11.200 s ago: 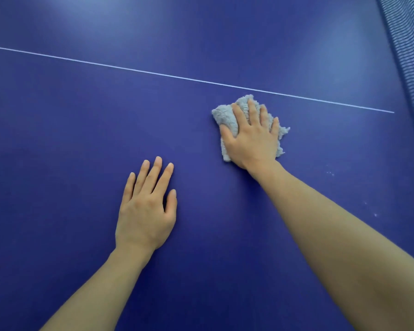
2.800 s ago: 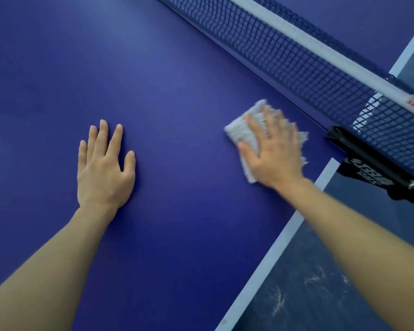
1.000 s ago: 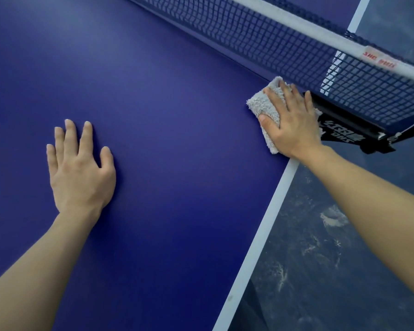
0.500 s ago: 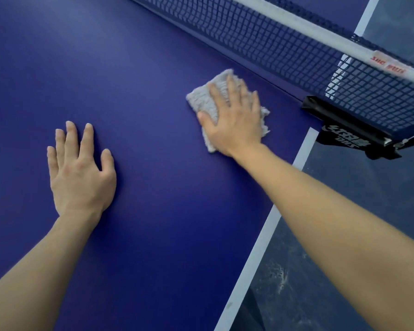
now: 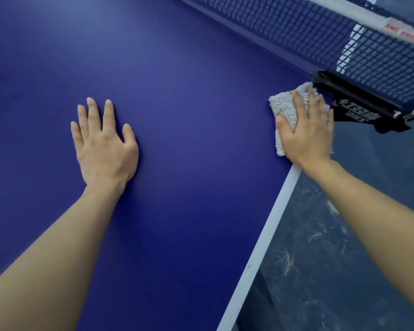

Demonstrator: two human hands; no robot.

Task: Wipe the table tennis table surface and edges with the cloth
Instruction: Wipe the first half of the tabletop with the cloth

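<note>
The blue table tennis table (image 5: 189, 96) fills most of the view, with its white side line (image 5: 265, 232) running down the right edge. A grey fluffy cloth (image 5: 283, 108) lies at that edge, right beside the net clamp. My right hand (image 5: 307, 132) presses flat on the cloth with straight fingers, covering most of it. My left hand (image 5: 104, 144) rests flat on the bare table, fingers spread, well to the left of the cloth.
The dark net (image 5: 320, 41) with its white top band crosses the upper right. Its black clamp (image 5: 359, 106) juts out over the table edge, touching distance from my right fingertips. Dark mottled floor (image 5: 344, 247) lies beyond the edge.
My right hand has slid the cloth to the right, from the table's inner area back to the side edge by the net clamp. My left hand has stayed put.
</note>
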